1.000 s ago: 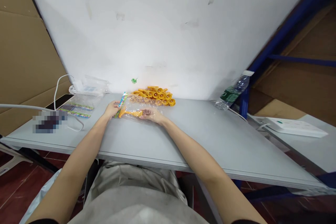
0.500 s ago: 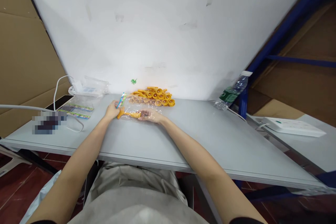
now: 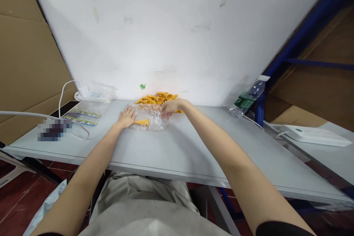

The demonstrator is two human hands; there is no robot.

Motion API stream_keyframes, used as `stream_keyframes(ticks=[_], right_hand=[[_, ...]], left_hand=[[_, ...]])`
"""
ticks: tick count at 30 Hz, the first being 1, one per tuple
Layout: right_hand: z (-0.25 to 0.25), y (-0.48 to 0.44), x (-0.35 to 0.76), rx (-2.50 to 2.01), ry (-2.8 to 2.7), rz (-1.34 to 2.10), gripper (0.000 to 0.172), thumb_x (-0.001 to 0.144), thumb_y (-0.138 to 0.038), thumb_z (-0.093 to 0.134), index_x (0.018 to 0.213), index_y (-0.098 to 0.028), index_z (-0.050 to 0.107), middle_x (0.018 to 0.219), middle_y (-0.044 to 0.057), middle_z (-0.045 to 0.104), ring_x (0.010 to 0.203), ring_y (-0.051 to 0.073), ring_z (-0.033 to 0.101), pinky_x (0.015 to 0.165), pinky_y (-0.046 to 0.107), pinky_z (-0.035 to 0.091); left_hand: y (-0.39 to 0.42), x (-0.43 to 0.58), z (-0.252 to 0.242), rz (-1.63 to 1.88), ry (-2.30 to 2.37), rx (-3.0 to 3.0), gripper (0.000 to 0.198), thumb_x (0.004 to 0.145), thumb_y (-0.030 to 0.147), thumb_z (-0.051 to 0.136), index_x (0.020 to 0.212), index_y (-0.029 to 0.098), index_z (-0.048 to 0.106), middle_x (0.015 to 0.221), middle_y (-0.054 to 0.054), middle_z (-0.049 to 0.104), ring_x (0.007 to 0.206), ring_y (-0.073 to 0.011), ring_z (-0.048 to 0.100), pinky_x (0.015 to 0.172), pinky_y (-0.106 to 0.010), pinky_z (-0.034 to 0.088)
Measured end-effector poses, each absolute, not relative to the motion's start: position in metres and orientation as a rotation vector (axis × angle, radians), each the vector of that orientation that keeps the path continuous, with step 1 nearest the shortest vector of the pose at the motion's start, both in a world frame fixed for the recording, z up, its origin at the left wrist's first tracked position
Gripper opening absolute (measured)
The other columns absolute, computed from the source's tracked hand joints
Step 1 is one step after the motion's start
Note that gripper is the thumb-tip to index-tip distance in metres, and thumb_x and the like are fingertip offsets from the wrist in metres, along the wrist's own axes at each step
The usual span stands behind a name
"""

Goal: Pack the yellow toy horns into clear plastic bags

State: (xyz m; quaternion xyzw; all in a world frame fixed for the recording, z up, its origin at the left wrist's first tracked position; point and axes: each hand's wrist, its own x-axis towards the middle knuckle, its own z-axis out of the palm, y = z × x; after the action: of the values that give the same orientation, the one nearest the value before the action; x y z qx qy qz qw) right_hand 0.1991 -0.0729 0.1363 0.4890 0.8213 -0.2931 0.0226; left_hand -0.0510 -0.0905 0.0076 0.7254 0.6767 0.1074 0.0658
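Note:
My left hand [image 3: 126,118] lies flat with fingers spread on the header end of a clear plastic bag [image 3: 159,124], pressing it to the table. Inside the bag is one yellow toy horn [image 3: 142,122], its flared end pointing right and its other end under my hand. My right hand [image 3: 170,107] is at the front of a pile of similar yellow horns [image 3: 157,99], above the bag's far right part. Its fingers are bent downward and close together; what they hold, if anything, is hidden. My right hand covers part of the pile.
More clear bags with colourful header strips [image 3: 83,120] lie left, near a white cable [image 3: 59,97] and a blurred-out dark object [image 3: 54,129]. A plastic bottle [image 3: 247,97] leans at the back right. A white power strip [image 3: 315,134] lies farther right. A white panel [image 3: 177,37] rises behind.
My right hand has left the horn in the bag and moved up and right to the pile. My left hand has gone from gripping the bag's header to lying flat on it.

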Motion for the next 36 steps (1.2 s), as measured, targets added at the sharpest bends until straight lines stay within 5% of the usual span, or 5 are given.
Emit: stream_keyframes(ticks=[3, 8, 13, 18, 36], right_hand=[[0.162, -0.063, 0.201, 1.776, 2.468, -0.604, 0.017, 0.078, -0.022, 0.059, 0.087, -0.011, 0.069, 0.09, 0.014, 0.069, 0.085, 0.025, 0.064, 0.076, 0.036, 0.049], [0.148, -0.048, 0.193, 2.27, 2.692, 0.259, 0.039, 0.089, -0.028, 0.043, 0.122, -0.01, 0.051, 0.126, 0.019, 0.054, 0.113, 0.029, 0.05, 0.091, 0.044, 0.039], [0.108, -0.036, 0.193, 2.168, 2.602, 0.071, 0.043, 0.091, -0.042, 0.036, 0.119, -0.015, 0.054, 0.122, 0.016, 0.056, 0.113, 0.031, 0.049, 0.094, 0.048, 0.033], [0.091, -0.03, 0.195, 2.213, 2.62, 0.1, 0.035, 0.089, -0.031, 0.041, 0.119, -0.016, 0.053, 0.12, 0.015, 0.056, 0.106, 0.028, 0.055, 0.091, 0.044, 0.034], [0.122, -0.031, 0.218, 2.694, 2.787, -0.362, 0.03, 0.081, -0.03, 0.056, 0.106, -0.015, 0.063, 0.1, 0.011, 0.067, 0.094, 0.023, 0.061, 0.08, 0.033, 0.045]], left_hand=[[-0.089, -0.052, 0.009, 0.271, 2.032, 2.19, 0.06, 0.092, 0.049, 0.011, 0.148, 0.026, 0.02, 0.155, -0.002, 0.004, 0.143, -0.0236, 0.005, 0.11, -0.055, 0.016], [-0.089, -0.051, 0.015, 0.207, 2.005, 2.17, 0.061, 0.092, 0.047, 0.008, 0.149, 0.026, 0.014, 0.155, -0.001, 0.002, 0.143, -0.0228, 0.001, 0.11, -0.057, 0.012], [-0.085, -0.054, 0.017, 0.17, 1.989, 2.169, 0.061, 0.092, 0.047, 0.008, 0.149, 0.026, 0.015, 0.155, -0.001, 0.002, 0.143, -0.0228, 0.0, 0.11, -0.059, 0.01], [-0.084, -0.055, 0.017, 0.177, 1.975, 2.139, 0.062, 0.091, 0.048, 0.008, 0.149, 0.024, 0.014, 0.155, -0.001, -0.002, 0.143, -0.022, -0.003, 0.109, -0.059, 0.006], [-0.081, -0.057, 0.013, 0.182, 1.99, 2.167, 0.06, 0.092, 0.048, 0.008, 0.148, 0.028, 0.017, 0.156, -0.001, 0.005, 0.143, -0.0223, 0.002, 0.109, -0.06, 0.007]])
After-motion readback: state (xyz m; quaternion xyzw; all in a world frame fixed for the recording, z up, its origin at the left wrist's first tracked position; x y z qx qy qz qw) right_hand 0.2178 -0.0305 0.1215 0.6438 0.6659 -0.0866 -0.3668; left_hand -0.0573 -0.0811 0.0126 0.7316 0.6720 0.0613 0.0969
